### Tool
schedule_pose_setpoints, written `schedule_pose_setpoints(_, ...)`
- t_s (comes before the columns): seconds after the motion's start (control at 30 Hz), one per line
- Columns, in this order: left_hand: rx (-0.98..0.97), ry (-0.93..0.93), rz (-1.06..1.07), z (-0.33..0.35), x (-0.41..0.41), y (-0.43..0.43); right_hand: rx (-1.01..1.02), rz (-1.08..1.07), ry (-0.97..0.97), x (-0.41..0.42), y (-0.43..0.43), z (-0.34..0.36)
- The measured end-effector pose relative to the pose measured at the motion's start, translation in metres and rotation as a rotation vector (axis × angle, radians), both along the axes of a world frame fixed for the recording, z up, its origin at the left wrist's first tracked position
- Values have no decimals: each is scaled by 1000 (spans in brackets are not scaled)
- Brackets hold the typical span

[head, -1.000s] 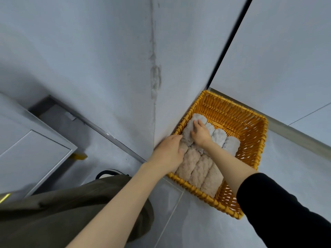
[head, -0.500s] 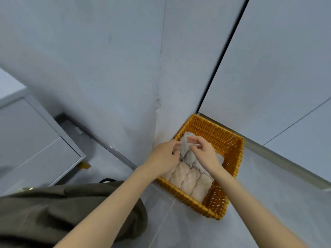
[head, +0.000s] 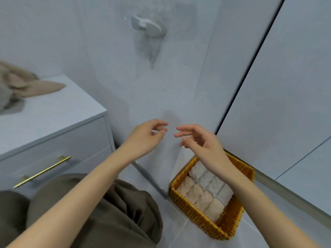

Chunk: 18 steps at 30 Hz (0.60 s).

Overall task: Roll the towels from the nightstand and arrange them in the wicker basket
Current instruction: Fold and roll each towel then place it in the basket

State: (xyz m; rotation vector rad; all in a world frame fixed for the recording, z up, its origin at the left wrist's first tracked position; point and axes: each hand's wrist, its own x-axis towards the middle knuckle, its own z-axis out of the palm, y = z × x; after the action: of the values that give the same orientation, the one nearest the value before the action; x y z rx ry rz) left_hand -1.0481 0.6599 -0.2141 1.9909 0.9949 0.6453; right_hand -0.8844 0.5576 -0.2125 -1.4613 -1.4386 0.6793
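An orange wicker basket (head: 194, 214) stands on the floor in the wall corner. Several rolled towels (head: 206, 189), beige and grey-white, lie packed side by side in two rows inside it. My left hand (head: 145, 137) and my right hand (head: 200, 142) hover in the air above the basket, fingers loosely curved, holding nothing. Loose beige and grey towels (head: 19, 88) lie crumpled on top of the white nightstand (head: 59, 119) at the left.
The nightstand has a drawer with a brass bar handle (head: 42, 171). My knees in olive trousers (head: 100, 208) fill the lower left. A white wall fitting (head: 146, 26) sticks out above. A grey skirting strip (head: 286, 189) runs behind the basket.
Both hands have let go of the rolled towels and lifted out of the basket. The view has tilted up and left, bringing the nightstand top and its loose towels into sight.
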Motion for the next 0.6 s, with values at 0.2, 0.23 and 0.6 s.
schedule_pose_setpoints(0.2,54,-117,234,51,-89,10,81,149,-39,-65,45,46)
schedule_pose_setpoints(0.23,65,-122,269,57,-104,12,85,177,-52,-76,53,51)
schedule_pose_setpoints(0.6,138,-128,700,70,-268,18,6,436,-116,-221,155,72)
